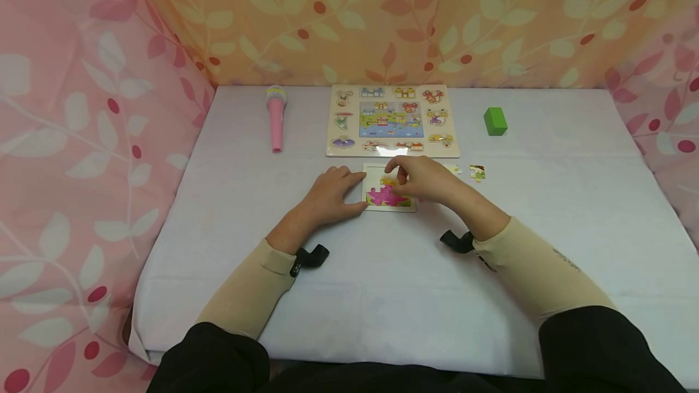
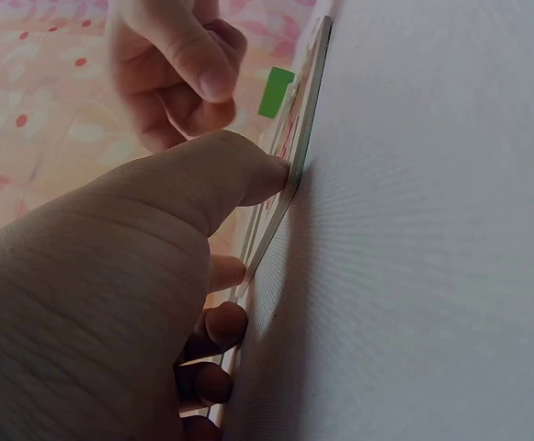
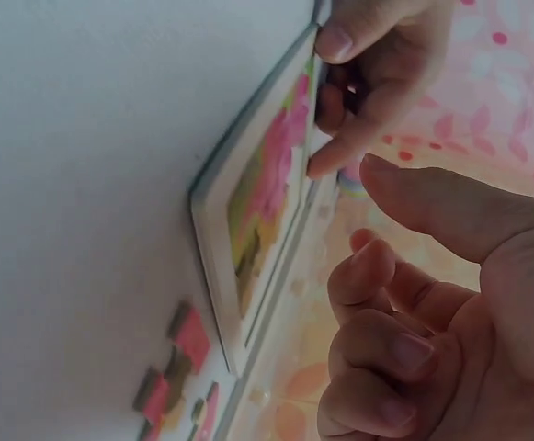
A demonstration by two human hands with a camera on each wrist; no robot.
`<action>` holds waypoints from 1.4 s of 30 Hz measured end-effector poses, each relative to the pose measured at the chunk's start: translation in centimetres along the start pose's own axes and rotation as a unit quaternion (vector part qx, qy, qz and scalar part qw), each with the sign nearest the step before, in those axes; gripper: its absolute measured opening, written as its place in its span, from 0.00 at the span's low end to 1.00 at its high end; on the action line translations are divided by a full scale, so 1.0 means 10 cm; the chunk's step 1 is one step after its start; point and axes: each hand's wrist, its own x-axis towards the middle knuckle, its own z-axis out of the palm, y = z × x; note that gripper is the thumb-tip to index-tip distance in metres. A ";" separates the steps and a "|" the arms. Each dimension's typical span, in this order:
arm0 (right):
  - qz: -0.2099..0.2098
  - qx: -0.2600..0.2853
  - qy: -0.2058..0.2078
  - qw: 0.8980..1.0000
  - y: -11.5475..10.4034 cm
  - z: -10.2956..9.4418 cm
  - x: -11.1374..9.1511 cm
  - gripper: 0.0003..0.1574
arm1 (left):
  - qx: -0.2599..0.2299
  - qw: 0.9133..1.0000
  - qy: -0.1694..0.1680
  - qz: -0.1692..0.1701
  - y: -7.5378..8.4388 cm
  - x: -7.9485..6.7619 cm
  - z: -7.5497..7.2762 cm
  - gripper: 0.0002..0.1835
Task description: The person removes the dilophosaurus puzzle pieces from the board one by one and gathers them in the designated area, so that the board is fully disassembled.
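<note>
A small jigsaw tray [image 1: 401,209] lies on the white table, with pink and green pieces [image 1: 384,197] joined in its lower part. My left hand [image 1: 330,196] touches its left side, thumb at the near corner and index finger at the far corner. In the left wrist view, the thumb [image 2: 248,170] presses on the tray's edge. Over the tray's right part hovers my right hand [image 1: 428,179]. Its fingers are loosely bent, and in the right wrist view the thumb [image 3: 432,202] stands apart from them with nothing between. Loose jigsaw pieces [image 3: 188,338] lie beside the tray's right side.
Behind the tray lies a larger wooden picture puzzle board [image 1: 452,150]. A pink toy microphone [image 1: 276,123] is at the back left and a green block [image 1: 496,122] at the back right. One loose jigsaw piece [image 1: 477,171] lies right of the right hand. Patterned curtains [image 1: 349,17] border the table.
</note>
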 end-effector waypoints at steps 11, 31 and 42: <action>0.026 -0.027 0.003 0.999 0.03 0.20 0.14 0.29 | 0.000 1.000 0.002 0.006 -0.01 0.00 0.00 0.38; 0.042 -0.048 0.031 0.997 0.01 0.25 0.11 0.27 | 0.006 1.000 0.001 0.006 -0.01 0.00 0.00 0.38; 0.018 -0.056 0.051 0.997 0.00 0.24 0.08 0.24 | 0.003 1.000 0.000 0.005 -0.01 0.01 0.00 0.38</action>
